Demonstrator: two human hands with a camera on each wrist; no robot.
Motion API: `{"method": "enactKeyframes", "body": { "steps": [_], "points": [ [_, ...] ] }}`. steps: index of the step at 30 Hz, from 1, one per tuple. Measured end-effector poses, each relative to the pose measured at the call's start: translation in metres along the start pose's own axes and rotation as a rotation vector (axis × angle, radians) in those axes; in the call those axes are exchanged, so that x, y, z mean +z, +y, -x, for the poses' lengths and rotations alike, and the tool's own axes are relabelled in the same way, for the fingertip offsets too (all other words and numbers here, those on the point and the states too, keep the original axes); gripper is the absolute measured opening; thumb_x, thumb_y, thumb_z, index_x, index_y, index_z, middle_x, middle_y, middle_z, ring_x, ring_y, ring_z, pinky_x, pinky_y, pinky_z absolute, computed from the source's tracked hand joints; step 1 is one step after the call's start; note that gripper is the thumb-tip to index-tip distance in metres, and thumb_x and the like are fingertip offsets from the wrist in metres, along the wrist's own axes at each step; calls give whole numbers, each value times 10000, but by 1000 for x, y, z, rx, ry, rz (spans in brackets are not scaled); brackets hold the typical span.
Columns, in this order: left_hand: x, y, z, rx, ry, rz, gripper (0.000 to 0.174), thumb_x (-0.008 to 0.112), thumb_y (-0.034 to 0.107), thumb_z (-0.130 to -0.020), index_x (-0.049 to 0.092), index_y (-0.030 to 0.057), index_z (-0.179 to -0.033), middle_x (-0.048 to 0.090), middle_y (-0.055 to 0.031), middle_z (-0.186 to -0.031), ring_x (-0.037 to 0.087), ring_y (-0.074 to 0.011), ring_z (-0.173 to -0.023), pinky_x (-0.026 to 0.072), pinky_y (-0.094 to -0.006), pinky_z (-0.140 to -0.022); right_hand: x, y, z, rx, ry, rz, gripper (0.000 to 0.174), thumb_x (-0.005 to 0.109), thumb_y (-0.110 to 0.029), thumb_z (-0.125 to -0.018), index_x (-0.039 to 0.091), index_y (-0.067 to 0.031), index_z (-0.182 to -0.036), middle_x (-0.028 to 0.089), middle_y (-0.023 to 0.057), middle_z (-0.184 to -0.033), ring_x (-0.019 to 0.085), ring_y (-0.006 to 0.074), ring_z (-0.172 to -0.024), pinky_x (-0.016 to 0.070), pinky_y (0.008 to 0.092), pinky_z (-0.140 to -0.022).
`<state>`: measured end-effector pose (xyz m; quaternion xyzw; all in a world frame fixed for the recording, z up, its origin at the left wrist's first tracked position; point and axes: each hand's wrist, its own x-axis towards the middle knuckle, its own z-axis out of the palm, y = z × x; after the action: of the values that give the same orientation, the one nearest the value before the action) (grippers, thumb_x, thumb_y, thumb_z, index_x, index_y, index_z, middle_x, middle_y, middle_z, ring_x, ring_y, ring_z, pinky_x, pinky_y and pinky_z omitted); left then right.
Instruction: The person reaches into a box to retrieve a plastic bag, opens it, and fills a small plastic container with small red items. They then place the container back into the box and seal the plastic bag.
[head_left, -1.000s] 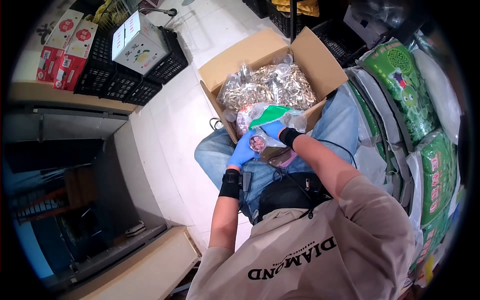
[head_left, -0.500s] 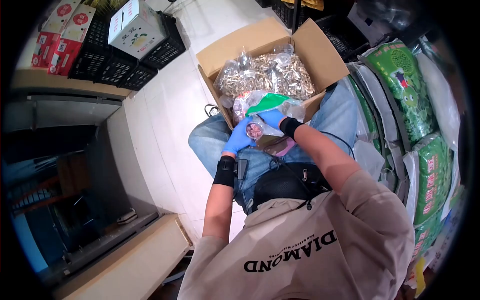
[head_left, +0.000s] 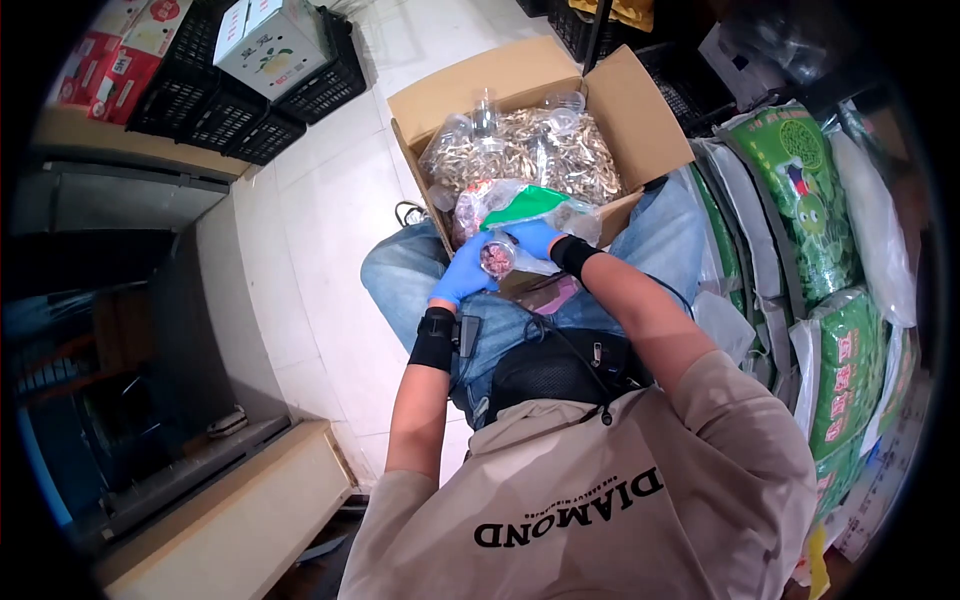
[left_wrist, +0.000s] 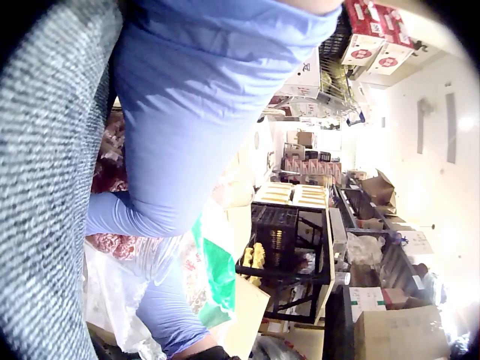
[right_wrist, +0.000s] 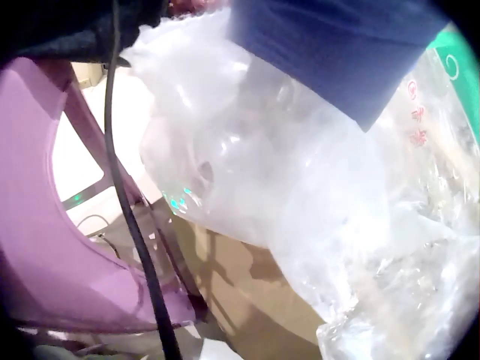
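— What is gripped, and how?
— A cup (head_left: 495, 258) of pinkish pieces is wrapped by the curled fingers of the left hand (head_left: 462, 275), just left of the head view's middle. A clear bag (head_left: 530, 208) with a green patch is pinched by the right hand (head_left: 535, 238) right above the cup's mouth, and appears to touch it.
— Where is that set?
— Over the lap (head_left: 400, 285), at the near edge of the box (head_left: 480, 85) in the upper middle.
— What could go wrong?
— By judgement, pieces could be spilled onto the lap if the cup is tipped, or if the slack bag slips from the pinch.
— And the pose?
— The hands are met at the frame's middle, reached from lower left and lower right. The left palm is turned toward the cup, and the right hand is arched down over the bag.
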<state>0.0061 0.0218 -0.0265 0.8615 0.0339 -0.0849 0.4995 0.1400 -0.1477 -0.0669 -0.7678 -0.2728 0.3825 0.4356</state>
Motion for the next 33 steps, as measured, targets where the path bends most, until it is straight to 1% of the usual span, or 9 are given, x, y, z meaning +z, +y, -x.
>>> {"method": "enactKeyframes", "body": {
  "steps": [4,9,11,15,17,18,20,29,33],
  "points": [
    [-2,8,0,-51,-25,71,927,855,91,-474,498,5,-1325,612,-192,-1234,587,-331,-1182,476,-378,-1013,1,11,1,-142,-3,203,326,488,-279,-1015,657,-51,-1176,696,125,-1051,630,204,-897,503,352,-838],
    [0,1,2,-10,25,85,940,865,86,-459,505,5,-1324,614,-186,-1241,589,-322,-1182,477,-375,-1015,8,26,-8,12,-14,-34,338,493,-286,-1010,638,-77,-1233,683,158,-1106,634,219,-940,495,344,-875],
    [-1,3,0,-102,-33,83,990,868,87,-455,478,9,-1361,603,-162,-1265,592,-286,-1182,472,-365,-1030,9,26,-8,-241,124,208,317,486,-282,-1013,649,-80,-1196,689,150,-1053,640,232,-911,502,357,-848],
    [4,-10,-1,-8,9,50,971,861,85,-462,479,18,-1352,609,-154,-1248,602,-279,-1154,480,-359,-1012,6,26,-7,-291,37,538,308,480,-265,-1011,652,-93,-1199,689,151,-1053,646,272,-921,504,373,-856],
    [2,-8,-2,-29,-2,74,980,868,88,-451,487,13,-1350,606,-173,-1259,589,-305,-1180,474,-367,-1023,2,8,0,31,-15,-28,310,478,-244,-1002,646,-99,-1219,686,169,-1093,655,309,-981,504,390,-883],
    [1,-6,-2,-54,-14,97,990,876,92,-440,495,8,-1349,603,-192,-1270,576,-332,-1206,469,-375,-1035,3,5,4,30,-15,-24,310,478,-244,-1002,646,-99,-1219,686,169,-1093,655,309,-981,504,390,-883],
    [-2,4,-2,-56,-20,81,986,874,90,-440,496,12,-1347,604,-190,-1268,578,-334,-1203,471,-375,-1032,6,7,5,-218,47,335,314,482,-231,-994,647,-85,-1218,680,182,-1132,651,323,-1036,500,393,-904],
    [-2,7,-1,-29,-14,101,901,870,87,-441,523,28,-1271,626,-170,-1188,611,-308,-1120,499,-378,-978,15,33,-11,-277,69,495,214,524,-157,-933,684,-35,-1007,685,213,-983,682,370,-911,539,440,-790],
    [-2,5,-2,-24,-8,81,916,875,98,-437,517,18,-1276,629,-173,-1178,618,-304,-1110,506,-373,-966,10,26,-7,-382,179,449,256,569,-218,-914,700,-46,-1052,698,220,-964,684,385,-864,537,456,-777]
  ]
}}
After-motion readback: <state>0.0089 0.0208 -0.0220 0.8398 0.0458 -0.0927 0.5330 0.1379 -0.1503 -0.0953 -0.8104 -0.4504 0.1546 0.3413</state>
